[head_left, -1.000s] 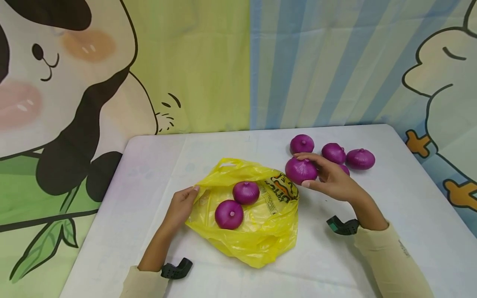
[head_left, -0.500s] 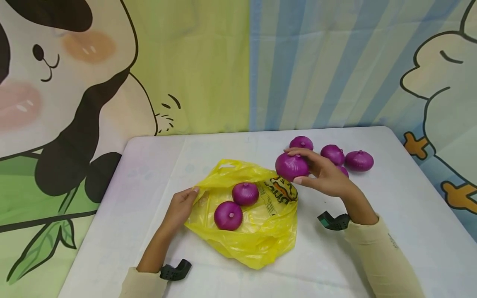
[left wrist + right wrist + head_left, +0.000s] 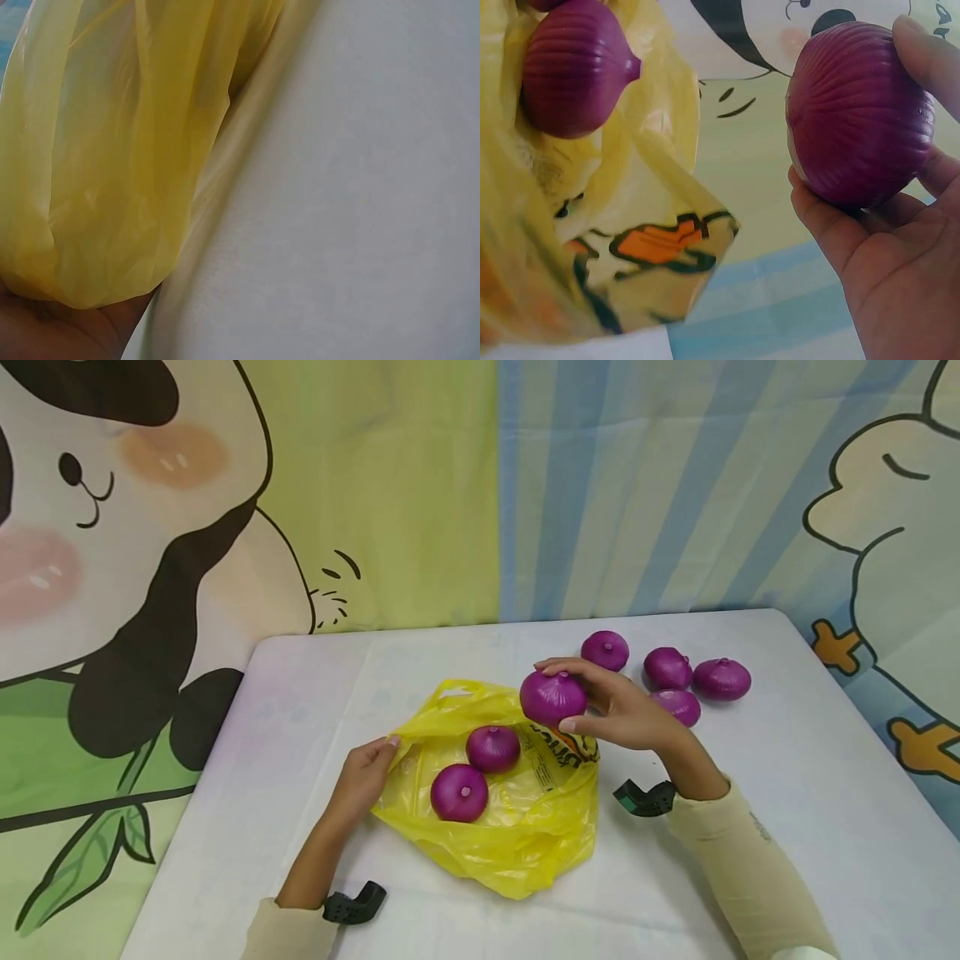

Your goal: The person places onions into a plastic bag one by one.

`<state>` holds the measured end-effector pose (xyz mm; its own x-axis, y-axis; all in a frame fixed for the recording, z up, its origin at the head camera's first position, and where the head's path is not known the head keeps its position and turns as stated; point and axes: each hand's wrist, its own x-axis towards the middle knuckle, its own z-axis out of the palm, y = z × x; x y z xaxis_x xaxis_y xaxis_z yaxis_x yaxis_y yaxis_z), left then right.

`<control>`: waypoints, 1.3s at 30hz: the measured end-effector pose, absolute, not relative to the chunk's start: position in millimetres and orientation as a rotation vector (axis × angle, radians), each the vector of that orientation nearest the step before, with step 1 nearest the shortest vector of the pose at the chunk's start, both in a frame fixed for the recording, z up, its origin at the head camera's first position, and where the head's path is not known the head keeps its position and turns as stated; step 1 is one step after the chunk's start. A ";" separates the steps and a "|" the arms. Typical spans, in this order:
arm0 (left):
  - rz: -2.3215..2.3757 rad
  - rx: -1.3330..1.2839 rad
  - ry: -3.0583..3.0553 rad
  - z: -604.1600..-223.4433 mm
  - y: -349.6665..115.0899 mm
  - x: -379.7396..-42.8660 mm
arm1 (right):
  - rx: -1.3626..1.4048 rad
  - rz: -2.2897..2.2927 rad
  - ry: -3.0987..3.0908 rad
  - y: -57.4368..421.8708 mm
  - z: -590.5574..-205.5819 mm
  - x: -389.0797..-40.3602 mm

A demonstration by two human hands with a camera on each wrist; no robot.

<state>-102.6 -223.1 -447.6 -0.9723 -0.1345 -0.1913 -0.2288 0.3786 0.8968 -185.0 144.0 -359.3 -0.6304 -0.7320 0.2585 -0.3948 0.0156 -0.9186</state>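
Note:
A yellow plastic bag [image 3: 517, 852] lies with its mouth spread on the table, and two purple onions [image 3: 459, 792] rest inside it. My left hand [image 3: 365, 777] pinches the bag's left rim between thumb and fingers; in the left wrist view the yellow film [image 3: 127, 187] hides most of that hand. My right hand [image 3: 622, 706] grips another purple onion [image 3: 552, 697] by its sides, over the bag's right edge with its printed logo. In the right wrist view this held onion [image 3: 862, 116] sits between thumb and fingers, apart from the bag [image 3: 660, 292].
Several more purple onions stand at the back right of the white table [image 3: 315, 693], one [image 3: 604, 650] a little left of a close group [image 3: 722, 679]. Behind the table hangs a cartoon-printed curtain [image 3: 420, 485]. A dark wrist camera [image 3: 355, 903] is on each arm.
My right hand has moved left with the onion, from beside the bag's right edge to over it. An onion behind that hand has come into fuller view. My left hand stays in place.

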 end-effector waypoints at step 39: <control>1.685 -0.316 2.550 -451.7 -223.5 -102.0 | -1.327 -1.449 1.850 54.6 -393.1 -179.5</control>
<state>-102.0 -223.5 -451.7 -0.9766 -0.1326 -0.1694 -0.2079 0.3784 0.9020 -179.5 54.6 -393.1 -0.4430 -0.8718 0.2089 -0.4118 -0.0091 -0.9113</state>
